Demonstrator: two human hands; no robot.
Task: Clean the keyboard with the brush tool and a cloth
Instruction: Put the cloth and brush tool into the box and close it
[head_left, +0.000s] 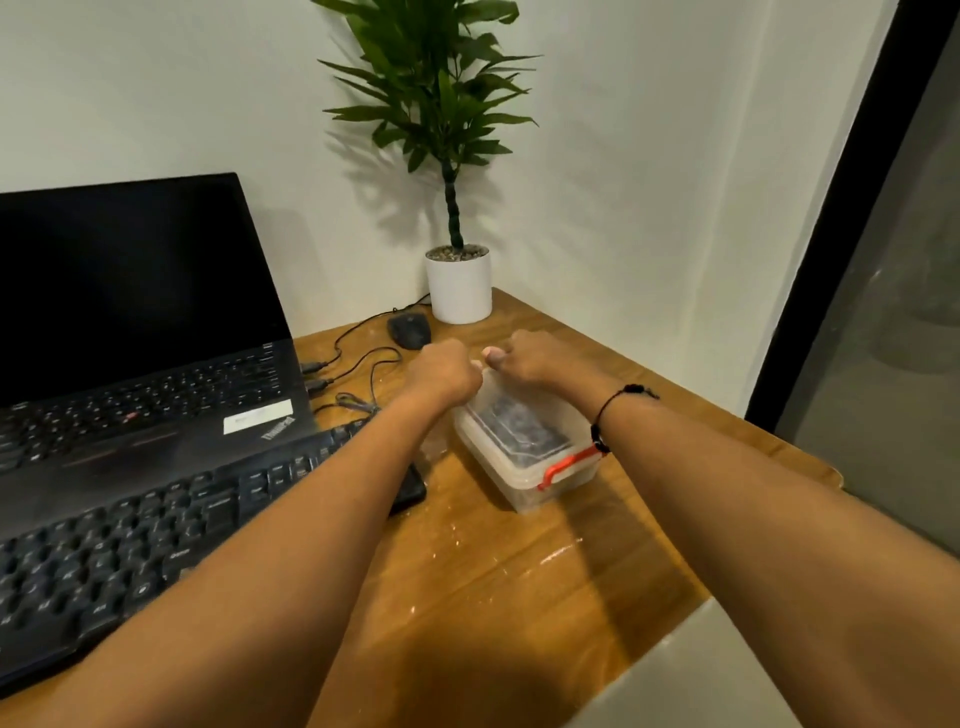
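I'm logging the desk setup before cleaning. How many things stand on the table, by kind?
Laptop: 1
Keyboard: 1
Mouse: 1
Potted plant: 1
Clear box with a red clip, both hands (left, right) at its far end: 1
Total: 5

Home office, laptop (140, 332), potted plant (457, 156)

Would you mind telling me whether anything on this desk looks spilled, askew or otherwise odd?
Pale specks and streaks are scattered over the wooden desk in front of the clear plastic box; whether they are crumbs, liquid or glare is unclear. The cables by the mouse lie loosely tangled. Nothing looks damaged.
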